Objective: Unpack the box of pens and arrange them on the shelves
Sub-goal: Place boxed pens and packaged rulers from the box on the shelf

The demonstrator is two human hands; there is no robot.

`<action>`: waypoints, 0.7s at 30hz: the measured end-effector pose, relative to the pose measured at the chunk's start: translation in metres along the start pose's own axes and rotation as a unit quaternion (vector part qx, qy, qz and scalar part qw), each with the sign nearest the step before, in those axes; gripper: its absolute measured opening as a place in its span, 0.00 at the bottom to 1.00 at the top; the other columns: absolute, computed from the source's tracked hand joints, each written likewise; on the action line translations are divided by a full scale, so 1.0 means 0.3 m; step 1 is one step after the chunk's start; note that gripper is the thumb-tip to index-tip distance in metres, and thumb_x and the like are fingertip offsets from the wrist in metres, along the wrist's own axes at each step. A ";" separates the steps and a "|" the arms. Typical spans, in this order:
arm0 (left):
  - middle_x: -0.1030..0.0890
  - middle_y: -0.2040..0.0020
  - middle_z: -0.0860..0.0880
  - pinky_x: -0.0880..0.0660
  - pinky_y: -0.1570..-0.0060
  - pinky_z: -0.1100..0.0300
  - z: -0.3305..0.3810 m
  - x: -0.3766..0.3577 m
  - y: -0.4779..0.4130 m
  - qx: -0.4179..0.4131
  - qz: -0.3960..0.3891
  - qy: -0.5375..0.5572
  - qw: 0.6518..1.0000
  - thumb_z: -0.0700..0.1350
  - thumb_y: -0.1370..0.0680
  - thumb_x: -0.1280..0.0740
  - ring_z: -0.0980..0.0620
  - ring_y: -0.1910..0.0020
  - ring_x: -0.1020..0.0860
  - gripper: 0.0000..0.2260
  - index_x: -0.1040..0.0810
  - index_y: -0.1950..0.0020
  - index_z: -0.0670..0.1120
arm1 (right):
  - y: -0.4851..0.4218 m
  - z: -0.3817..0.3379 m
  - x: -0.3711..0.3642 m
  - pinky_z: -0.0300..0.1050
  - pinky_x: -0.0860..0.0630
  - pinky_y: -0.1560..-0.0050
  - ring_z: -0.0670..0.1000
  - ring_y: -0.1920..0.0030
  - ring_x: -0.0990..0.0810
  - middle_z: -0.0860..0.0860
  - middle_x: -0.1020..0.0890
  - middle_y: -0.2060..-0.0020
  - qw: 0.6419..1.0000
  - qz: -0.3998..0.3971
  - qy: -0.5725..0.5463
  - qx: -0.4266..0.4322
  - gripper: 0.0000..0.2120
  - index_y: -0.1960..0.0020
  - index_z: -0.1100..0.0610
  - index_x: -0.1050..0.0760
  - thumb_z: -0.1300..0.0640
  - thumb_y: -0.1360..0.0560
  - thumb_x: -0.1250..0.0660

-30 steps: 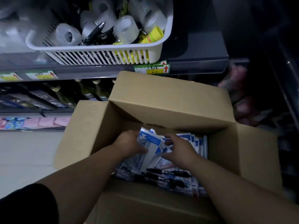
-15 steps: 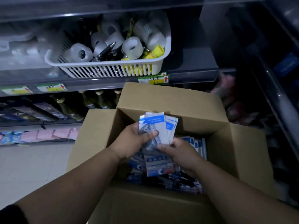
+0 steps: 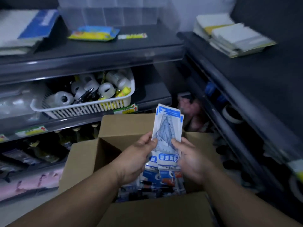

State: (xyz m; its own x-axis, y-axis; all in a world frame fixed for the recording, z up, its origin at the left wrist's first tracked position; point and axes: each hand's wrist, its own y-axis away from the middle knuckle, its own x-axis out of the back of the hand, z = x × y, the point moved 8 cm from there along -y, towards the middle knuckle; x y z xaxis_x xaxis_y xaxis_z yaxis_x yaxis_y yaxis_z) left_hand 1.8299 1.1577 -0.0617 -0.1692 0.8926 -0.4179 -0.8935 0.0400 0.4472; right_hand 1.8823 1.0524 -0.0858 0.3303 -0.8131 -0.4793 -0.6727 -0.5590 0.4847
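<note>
Stack of blue-and-white packets (image 3: pixel 168 128) is up in the air, upright, just above the open cardboard box (image 3: pixel 127 125), held betw. both hands. Left hand (image 3: pixel 136 158) clamps the stack's left edge, thumb across the front, fingers gone behind it. Right hand (image 3: pixel 191 159) clamps the right edge the same way, thumb on the front. Top packet shows a clear triangle ruler thru the plastic. Down in the box: more packets & some black pens (image 3: pixel 155 190), lying loose. Behind the box, dark shelves. Mid shelf has a white basket (image 3: pixel 82 110) w/ tape rolls (image 3: pixel 64 98). Bottles (image 3: pixel 41 149) on the shelf below. Paper stacks (image 3: pixel 234 38) sit on top of the right-side shelving.
</note>
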 end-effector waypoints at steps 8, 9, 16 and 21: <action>0.17 0.46 0.42 0.21 0.52 0.44 0.063 -0.354 0.024 -0.054 -0.013 -0.043 0.998 0.37 0.24 0.33 0.40 0.52 0.18 0.14 0.25 0.38 0.47 | 0.323 -0.246 0.174 0.66 0.21 0.50 0.67 0.48 0.18 0.64 0.17 0.47 0.994 0.083 0.033 0.065 0.17 0.36 0.59 0.26 0.62 0.24 0.32; 0.17 0.47 0.42 0.20 0.55 0.47 0.057 -0.415 0.027 -0.051 -0.024 -0.046 0.997 0.37 0.24 0.33 0.41 0.53 0.18 0.14 0.24 0.39 0.45 | 0.372 -0.274 0.209 0.66 0.21 0.49 0.66 0.49 0.18 0.64 0.17 0.47 0.993 0.090 0.032 0.072 0.16 0.37 0.58 0.26 0.63 0.24 0.33; 0.16 0.48 0.41 0.20 0.60 0.51 -0.006 -0.912 0.053 -0.042 -0.105 -0.060 0.992 0.40 0.27 0.31 0.42 0.53 0.18 0.16 0.24 0.39 0.42 | 0.747 -0.467 0.508 0.60 0.20 0.52 0.63 0.50 0.16 0.60 0.16 0.49 0.974 0.160 0.038 0.156 0.16 0.38 0.56 0.25 0.64 0.25 0.31; 0.17 0.48 0.38 0.20 0.56 0.40 -0.085 -1.265 0.030 -0.036 -0.111 -0.053 0.992 0.41 0.23 0.32 0.39 0.53 0.17 0.15 0.28 0.38 0.41 | 0.947 -0.581 0.678 0.56 0.19 0.48 0.55 0.52 0.15 0.52 0.14 0.51 0.941 0.212 0.156 0.214 0.16 0.39 0.51 0.26 0.63 0.24 0.32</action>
State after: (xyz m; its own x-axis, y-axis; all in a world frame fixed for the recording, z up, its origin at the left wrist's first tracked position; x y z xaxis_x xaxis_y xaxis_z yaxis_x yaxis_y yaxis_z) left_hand 1.8753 0.8077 0.0807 0.0765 0.9081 -0.4118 -0.9320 0.2119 0.2942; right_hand 1.8739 0.7000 0.0820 0.1061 -0.9936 -0.0393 -0.9707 -0.1121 0.2127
